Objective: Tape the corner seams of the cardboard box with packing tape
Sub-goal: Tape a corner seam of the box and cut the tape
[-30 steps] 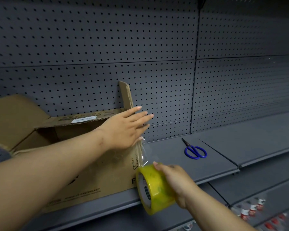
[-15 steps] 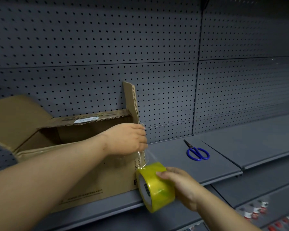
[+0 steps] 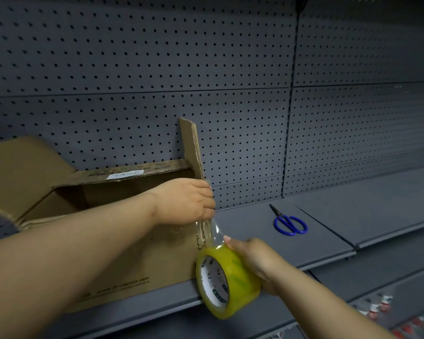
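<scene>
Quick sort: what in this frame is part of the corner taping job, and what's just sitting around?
In use:
- cardboard box, flaps open, on the shelf
- tape roll in the right hand
- clear tape strip running from the roll to the box's right corner
- left hand pressed on that corner

Lying about:
- blue-handled scissors, untouched for now
- small bottles on the lower shelf

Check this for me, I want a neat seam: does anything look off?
The tape strip between the left hand and the roll is twisted and bunched rather than flat at the box corner.
</scene>
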Action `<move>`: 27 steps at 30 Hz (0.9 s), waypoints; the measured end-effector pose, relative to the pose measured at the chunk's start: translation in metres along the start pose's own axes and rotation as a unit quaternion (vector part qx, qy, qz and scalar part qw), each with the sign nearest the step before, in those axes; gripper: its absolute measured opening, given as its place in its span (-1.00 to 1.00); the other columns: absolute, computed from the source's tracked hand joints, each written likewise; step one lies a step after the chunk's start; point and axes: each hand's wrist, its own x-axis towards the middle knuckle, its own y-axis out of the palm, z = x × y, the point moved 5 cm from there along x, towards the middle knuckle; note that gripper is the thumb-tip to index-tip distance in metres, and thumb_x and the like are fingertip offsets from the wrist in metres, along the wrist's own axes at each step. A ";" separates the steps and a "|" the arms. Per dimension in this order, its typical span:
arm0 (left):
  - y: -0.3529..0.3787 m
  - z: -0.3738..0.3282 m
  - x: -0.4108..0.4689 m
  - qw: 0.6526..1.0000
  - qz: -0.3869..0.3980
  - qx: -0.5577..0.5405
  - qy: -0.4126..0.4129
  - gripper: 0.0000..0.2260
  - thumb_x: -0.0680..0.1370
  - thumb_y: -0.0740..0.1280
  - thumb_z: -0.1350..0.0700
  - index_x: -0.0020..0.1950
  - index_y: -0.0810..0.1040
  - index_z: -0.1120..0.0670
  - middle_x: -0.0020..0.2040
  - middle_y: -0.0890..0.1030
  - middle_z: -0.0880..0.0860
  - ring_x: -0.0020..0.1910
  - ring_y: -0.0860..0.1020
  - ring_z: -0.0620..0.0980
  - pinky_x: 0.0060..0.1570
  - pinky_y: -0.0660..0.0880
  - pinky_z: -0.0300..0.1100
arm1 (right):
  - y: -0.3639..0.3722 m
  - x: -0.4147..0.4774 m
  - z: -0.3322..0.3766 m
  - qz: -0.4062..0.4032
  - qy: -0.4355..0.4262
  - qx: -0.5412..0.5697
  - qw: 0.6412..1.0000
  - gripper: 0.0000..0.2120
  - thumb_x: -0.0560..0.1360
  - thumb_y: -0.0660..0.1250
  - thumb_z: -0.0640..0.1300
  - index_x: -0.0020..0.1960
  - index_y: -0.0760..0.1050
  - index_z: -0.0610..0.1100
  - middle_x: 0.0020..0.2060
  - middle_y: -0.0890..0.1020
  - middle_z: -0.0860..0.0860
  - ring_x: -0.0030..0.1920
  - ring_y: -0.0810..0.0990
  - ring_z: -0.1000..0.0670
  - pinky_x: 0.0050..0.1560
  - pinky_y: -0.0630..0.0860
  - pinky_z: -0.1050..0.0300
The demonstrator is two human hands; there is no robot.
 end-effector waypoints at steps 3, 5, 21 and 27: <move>0.002 -0.002 0.001 1.000 0.017 0.015 -0.013 -0.78 0.45 0.21 0.09 -0.06 0.64 0.01 -0.12 0.65 -0.06 -0.06 0.60 -0.05 0.21 0.23 -0.14 | 0.001 0.002 0.011 0.013 0.019 -0.001 1.000 -0.68 0.50 0.28 0.09 -0.10 0.43 -0.19 -0.26 0.54 -0.06 -0.18 0.56 -0.09 -0.01 0.51 0.02; 0.004 -0.005 0.003 0.999 0.029 0.023 -0.026 -0.67 0.46 0.07 0.01 -0.09 0.62 0.05 -0.16 0.64 -0.02 -0.10 0.59 -0.01 0.17 0.25 -0.11 | 0.002 0.001 0.016 0.021 0.036 0.008 0.999 -0.71 0.52 0.27 0.06 -0.11 0.42 -0.19 -0.28 0.52 -0.06 -0.21 0.55 -0.09 -0.02 0.52 0.00; 0.025 -0.033 -0.002 0.997 0.020 0.071 -0.010 -0.71 0.44 0.15 0.14 -0.07 0.66 -0.06 -0.10 0.64 -0.12 -0.01 0.60 -0.07 0.39 0.01 -0.08 | 0.002 -0.002 -0.011 0.112 0.043 0.129 0.984 -0.59 0.37 0.41 0.07 0.08 0.57 -0.20 -0.01 0.68 -0.15 -0.02 0.65 -0.14 0.09 0.55 -0.08; 0.024 -0.032 -0.002 0.998 0.009 0.063 -0.026 -0.63 0.46 0.06 0.17 -0.10 0.66 -0.05 -0.14 0.63 -0.11 -0.05 0.60 -0.07 0.38 0.06 -0.10 | -0.002 -0.007 -0.023 0.085 -0.023 0.158 0.983 -0.63 0.44 0.33 0.04 0.02 0.59 -0.26 -0.12 0.70 -0.16 -0.16 0.67 -0.08 -0.11 0.60 0.07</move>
